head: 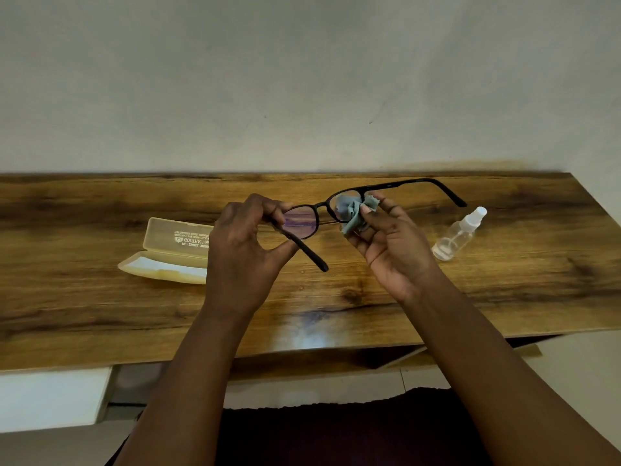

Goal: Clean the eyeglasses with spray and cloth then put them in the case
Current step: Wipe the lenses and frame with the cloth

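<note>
Wooden table against a pale wall, my left hand pinching the black glasses at mid-frame, my right hand pinching a grey cloth on one lens, open case at left, spray bottle lying at right

The setting was a plain domestic room: wood-grain desk against a bare off-white wall.

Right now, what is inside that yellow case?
The open case shows a pale lining and nothing else. The left hand covers its right end, so that part stays hidden. The eyeglasses are outside it.
</note>
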